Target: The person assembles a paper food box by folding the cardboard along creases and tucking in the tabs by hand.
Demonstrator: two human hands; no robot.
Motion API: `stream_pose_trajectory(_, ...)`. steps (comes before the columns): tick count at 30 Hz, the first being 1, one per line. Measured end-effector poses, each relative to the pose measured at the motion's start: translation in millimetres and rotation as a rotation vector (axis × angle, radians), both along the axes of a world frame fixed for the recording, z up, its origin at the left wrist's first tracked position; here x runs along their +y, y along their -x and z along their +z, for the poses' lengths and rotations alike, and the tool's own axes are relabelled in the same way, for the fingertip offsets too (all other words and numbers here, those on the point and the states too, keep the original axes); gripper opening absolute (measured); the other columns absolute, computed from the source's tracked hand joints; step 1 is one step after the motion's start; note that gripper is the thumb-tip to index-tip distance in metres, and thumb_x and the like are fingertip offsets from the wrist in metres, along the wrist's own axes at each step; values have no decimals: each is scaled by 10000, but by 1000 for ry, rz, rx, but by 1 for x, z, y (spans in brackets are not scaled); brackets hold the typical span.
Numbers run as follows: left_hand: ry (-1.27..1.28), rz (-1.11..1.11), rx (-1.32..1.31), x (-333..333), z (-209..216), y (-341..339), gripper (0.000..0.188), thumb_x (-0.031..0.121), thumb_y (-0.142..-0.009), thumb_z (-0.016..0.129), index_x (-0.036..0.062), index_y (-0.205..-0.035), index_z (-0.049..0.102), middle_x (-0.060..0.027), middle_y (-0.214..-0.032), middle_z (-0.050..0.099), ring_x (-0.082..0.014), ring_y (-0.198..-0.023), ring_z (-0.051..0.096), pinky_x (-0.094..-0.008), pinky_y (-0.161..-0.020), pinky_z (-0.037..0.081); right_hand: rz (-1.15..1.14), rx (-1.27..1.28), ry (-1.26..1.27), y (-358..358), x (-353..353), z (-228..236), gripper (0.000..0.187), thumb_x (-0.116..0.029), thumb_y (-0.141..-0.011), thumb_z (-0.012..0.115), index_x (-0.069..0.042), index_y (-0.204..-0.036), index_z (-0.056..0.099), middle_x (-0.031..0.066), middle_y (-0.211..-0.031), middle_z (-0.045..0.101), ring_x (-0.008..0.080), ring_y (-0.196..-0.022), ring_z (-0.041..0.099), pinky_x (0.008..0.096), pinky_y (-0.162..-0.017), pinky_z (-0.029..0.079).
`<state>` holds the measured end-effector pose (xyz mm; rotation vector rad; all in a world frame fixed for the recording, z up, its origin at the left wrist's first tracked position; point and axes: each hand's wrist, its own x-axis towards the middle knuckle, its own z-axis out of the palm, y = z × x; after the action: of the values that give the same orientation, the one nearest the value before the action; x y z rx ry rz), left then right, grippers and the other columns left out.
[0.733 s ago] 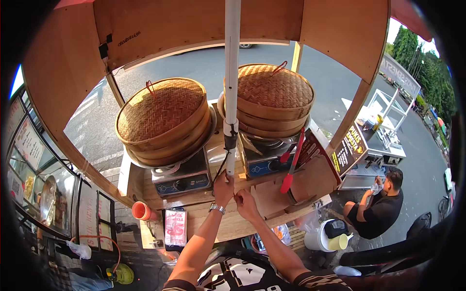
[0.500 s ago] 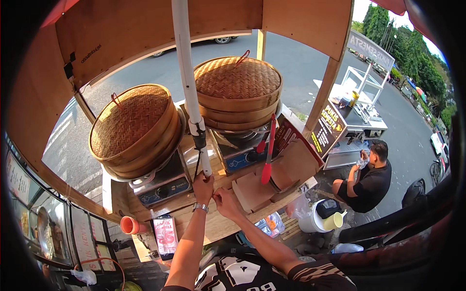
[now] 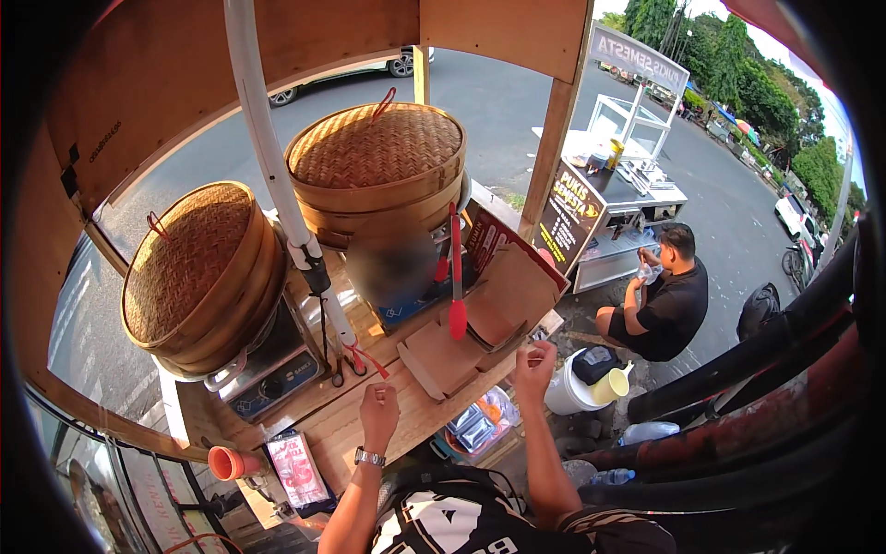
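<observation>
A thin red strip [image 3: 371, 359] is looped around the foot of the white pole [image 3: 277, 175], and its loose end runs down to my left hand [image 3: 378, 412]. The fingers of that hand are closed at the strip's end, above the wooden counter [image 3: 426, 416]. My right hand [image 3: 533, 367] is raised apart from it, right of the brown cardboard box [image 3: 438, 358]. Its fingers are pinched together; whatever is between them is too small to make out. Red-tipped tongs [image 3: 456, 277] stand by the box.
Two round bamboo steamers, left [image 3: 198, 272] and right [image 3: 374, 162], sit over stoves beyond the pole; a blurred patch hides part of the right stove. An orange cup [image 3: 226, 463] and a printed packet [image 3: 297, 469] lie at left. A person [image 3: 666, 300] squats near a white bucket [image 3: 565, 392].
My hands have left the pole's foot and spread apart, the right one moving farther right. The red strip on the pole now shows. The whole view has shifted rightward.
</observation>
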<state>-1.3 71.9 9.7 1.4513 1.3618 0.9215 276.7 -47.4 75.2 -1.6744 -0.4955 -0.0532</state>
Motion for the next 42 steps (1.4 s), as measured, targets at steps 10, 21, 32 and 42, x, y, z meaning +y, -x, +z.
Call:
stream_pose_trajectory(10,322,-211,-40,12,-48,-65,361,295,-980,663,-65,-992,652,-171,-815,736,-247,-682,757,-337,-586,608,69,90,62,-113,44,0,655,-213,-885,831,-15,-1372,440,166,-1093,666,211,-971,657,359,-810,545)
stream_pose_trajectory(21,375,-223,-65,4,-21,-59,299,244,-921,708,-54,-908,703,-140,-779,741,-247,-690,763,-348,-586,602,324,219,-324,-112,72,-51,447,43,-885,751,-13,-1293,578,70,-1175,680,190,-1090,638,305,-997,474)
stream_pose_trajectory(32,401,-160,-244,9,-53,-95,388,131,-851,736,-87,-1116,556,-189,-977,698,-269,-813,725,-385,-627,594,355,82,-153,-116,61,-57,325,24,-931,724,13,-1240,622,80,-1171,704,175,-1052,640,297,-959,481)
stream_pose_trajectory(42,539,-108,-321,-37,-23,34,489,16,-885,709,-6,-1279,421,-163,-1182,563,-265,-887,702,-387,-633,638,353,168,-212,-110,54,-49,281,64,-913,675,-5,-1185,660,51,-1122,698,150,-984,651,285,-865,507)
